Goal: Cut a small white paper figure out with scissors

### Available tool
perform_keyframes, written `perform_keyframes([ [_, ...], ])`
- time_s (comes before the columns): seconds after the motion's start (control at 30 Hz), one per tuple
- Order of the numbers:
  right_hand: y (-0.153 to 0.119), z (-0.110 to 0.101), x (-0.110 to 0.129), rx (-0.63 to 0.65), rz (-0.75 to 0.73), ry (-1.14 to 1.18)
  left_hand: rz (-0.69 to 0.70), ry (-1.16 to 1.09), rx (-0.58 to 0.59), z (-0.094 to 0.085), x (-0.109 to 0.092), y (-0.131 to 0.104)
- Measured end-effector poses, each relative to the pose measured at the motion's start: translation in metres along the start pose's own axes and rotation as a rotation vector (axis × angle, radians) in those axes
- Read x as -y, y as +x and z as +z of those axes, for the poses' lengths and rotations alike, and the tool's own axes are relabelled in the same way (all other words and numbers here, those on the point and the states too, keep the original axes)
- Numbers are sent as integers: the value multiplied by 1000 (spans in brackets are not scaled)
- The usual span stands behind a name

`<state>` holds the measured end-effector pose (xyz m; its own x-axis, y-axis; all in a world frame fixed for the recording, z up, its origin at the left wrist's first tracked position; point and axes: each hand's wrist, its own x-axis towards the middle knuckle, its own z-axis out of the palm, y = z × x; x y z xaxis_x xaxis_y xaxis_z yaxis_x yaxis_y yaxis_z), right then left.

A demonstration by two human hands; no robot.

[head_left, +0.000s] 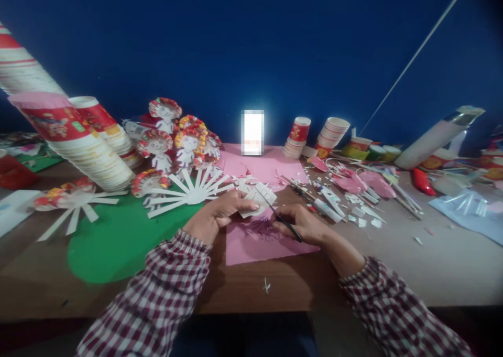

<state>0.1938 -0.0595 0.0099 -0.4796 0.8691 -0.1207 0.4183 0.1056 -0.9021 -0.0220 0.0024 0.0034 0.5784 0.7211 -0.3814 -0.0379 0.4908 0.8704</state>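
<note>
My left hand (220, 213) is closed, pinching a small white paper piece (261, 197) with dark outlines drawn on it. My right hand (301, 225) wraps around a slim black-handled tool (290, 230). Its long thin front lies slantwise across the paper piece; whether it is a pair of scissors, a knife or a pen I cannot tell. Below both hands lies a pink sheet (243, 249) with dark thin strokes or scraps on it. A white paper fan-like cutout of strips (194, 194) rests left of my left hand, partly over a green sheet (113, 241).
Paper dolls with red-yellow frilled heads (190, 142) stand at back left. Tall stacked paper cups (78, 137) lean at left; smaller cup stacks (297, 137) stand behind. Paper scraps (361, 218), tubes (328, 207) and sticks cover the right. A bright pixelated rectangle (252, 131) stands centre back.
</note>
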Motion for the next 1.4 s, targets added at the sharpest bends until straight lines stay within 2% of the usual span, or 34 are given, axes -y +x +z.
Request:
perform_keyframes([
  [0.37, 1, 0, 0, -30, -24, -58, 6, -23, -6, 1, 0, 1],
  [0.47, 1, 0, -2, -46, -25, -43, 46, 9, -7, 2, -1, 0],
  [0.73, 2, 1, -4, -38, -2, -46, 108, 76, -136, 10, -6, -4],
  [1.03, 2, 1, -9, -41, -11, -50, 118, 49, -126, 10, -3, -2],
  [1.23, 3, 2, -5, -56, -34, -48, 167, 37, -120, 10, 0, 1],
  [1.4, 3, 3, -5, -49, -27, 41, 200, 62, -122, 8, 3, 5],
])
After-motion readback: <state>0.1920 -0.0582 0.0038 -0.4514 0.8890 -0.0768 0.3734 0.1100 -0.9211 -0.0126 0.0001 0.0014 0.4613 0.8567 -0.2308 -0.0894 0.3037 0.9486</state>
